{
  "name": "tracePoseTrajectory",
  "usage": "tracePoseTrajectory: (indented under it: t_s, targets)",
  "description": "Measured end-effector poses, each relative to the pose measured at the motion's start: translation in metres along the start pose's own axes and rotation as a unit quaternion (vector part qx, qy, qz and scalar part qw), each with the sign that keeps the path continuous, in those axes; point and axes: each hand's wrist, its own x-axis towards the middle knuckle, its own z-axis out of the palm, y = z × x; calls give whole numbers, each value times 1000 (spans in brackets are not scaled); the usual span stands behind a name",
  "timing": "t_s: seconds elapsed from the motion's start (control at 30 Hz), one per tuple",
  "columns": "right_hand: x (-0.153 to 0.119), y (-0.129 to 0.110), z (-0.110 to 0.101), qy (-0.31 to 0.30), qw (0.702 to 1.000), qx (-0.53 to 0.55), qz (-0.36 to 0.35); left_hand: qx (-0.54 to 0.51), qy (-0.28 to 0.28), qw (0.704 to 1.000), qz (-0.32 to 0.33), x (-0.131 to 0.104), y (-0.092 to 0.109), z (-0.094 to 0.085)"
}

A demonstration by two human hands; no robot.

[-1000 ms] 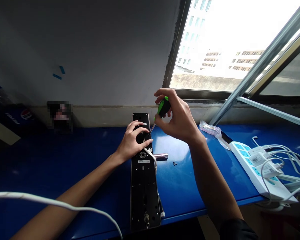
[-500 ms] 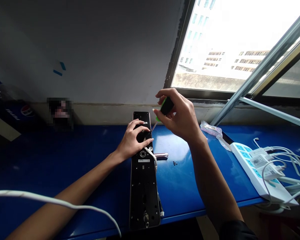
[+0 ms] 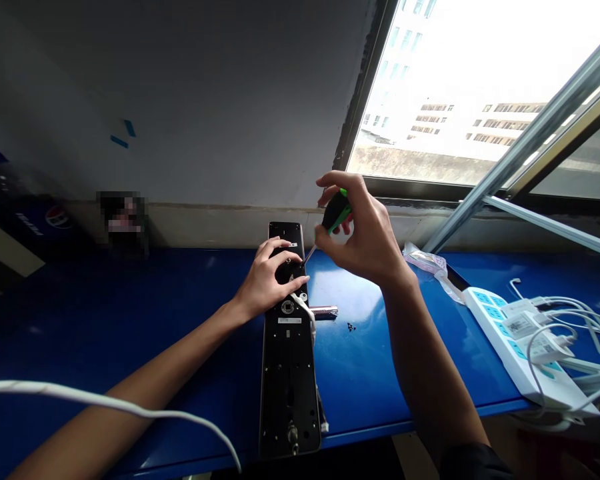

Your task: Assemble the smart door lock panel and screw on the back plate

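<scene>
A long black panel (image 3: 289, 373) lies lengthwise on the blue table (image 3: 195, 393), with a white cable (image 3: 304, 305) across it. My left hand (image 3: 267, 280) rests on the panel's upper part, thumb and fingers spread. In my right hand (image 3: 357, 230) is a black and green screwdriver (image 3: 336, 210), tilted so that its shaft meets the panel's right edge beside my left fingertips. The very tip is too small to make out. Just right of the panel are a shiny cylinder (image 3: 325, 313) and several small dark screws (image 3: 351, 327).
A white power strip (image 3: 505, 340) with plugs and tangled cables stands at the right. Near the wall lies a clear plastic packet (image 3: 427, 260). A white cable (image 3: 130, 405) crosses the lower left. Metal bars (image 3: 525, 133) slant before the window.
The screwdriver handle has turned in my right hand, and my fingers have shifted around it. My left hand keeps its place on the panel. The view has moved slightly.
</scene>
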Motion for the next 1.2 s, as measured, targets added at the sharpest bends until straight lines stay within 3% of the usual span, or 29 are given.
tracePoseTrajectory:
  t_s: [0.73, 0.97, 1.2]
  targets:
    - [2, -2, 1, -2, 999, 3, 32, -4, 1, 1000, 5, -1, -2, 1]
    - [1, -4, -3, 51, 998, 14, 14, 17, -8, 1000, -1, 0, 2, -3]
    - [-1, -14, -10, 72, 997, 19, 35, 76, 38, 992, 97, 3, 8, -12]
